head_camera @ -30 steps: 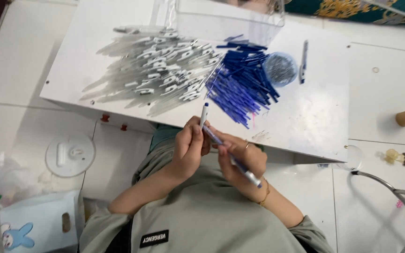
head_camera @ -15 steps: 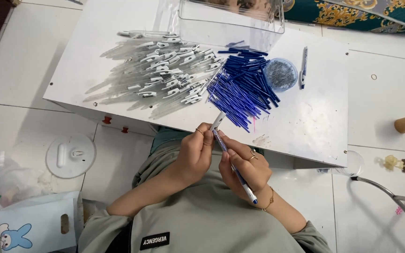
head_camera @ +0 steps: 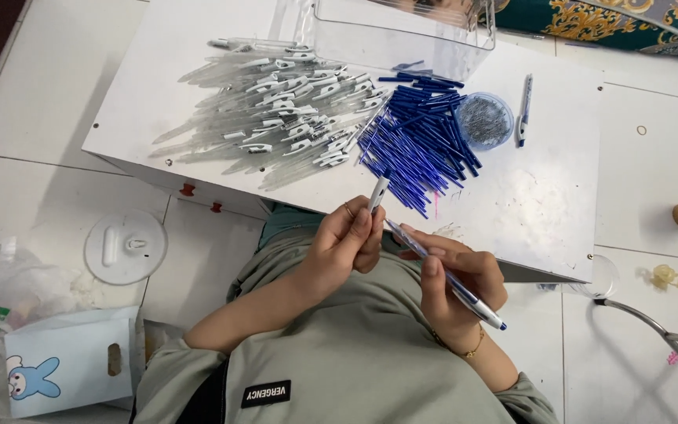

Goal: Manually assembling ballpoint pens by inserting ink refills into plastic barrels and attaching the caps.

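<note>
**Keep the two pen parts in line**

The left hand (head_camera: 343,243) pinches a white pen cap piece (head_camera: 377,193); the right hand (head_camera: 453,286) grips a clear pen barrel (head_camera: 449,276) over the lap. A steady, straight push seems best. Beyond lie clear barrels (head_camera: 276,102), blue refills (head_camera: 421,141) and a spring dish (head_camera: 486,120).

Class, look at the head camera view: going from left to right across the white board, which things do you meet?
Pile of clear pen barrels → heap of blue refills → round tub of small metal parts → one finished pen.
</note>
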